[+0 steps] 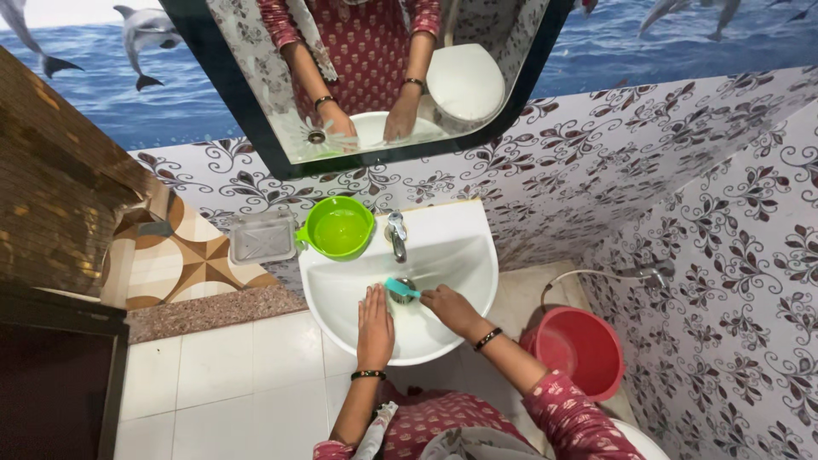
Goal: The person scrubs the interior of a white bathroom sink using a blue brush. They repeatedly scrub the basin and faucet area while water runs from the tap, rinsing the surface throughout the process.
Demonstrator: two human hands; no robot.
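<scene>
Head view, looking down into a white basin [443, 247] mounted on a floral-patterned wall [596, 162]. Basin is tight on the far side: tap [396, 236] sits at the back rim, green mug [339, 227] on the rim's left corner, clear soap tray [262, 237] on the wall just left of that. Near rim is open toward the person. Right of the basin, a red bucket [579, 349] stands on the floor, close under the right forearm. Left side is bare white floor tile [221, 375], most room there.

Left hand [375, 319]: flat, fingers together and extended, palm down on the inner basin slope, holding nothing. Fingertips point toward the drain [402, 290].

Right hand [447, 305]: closed around the handle of a teal brush [400, 287]. Handle mostly hidden in the grip, so exact hold is hard to read.

Brush sits at the basin bottom, head over or on the drain; contact looks likely but I can't confirm it. It lies just ahead of the left fingertips, nearly touching. Long axis runs roughly left-right, slightly tilted: head toward the left and far side, handle back into the right hand.

Mirror [366, 77] above repeats both hands.
</scene>
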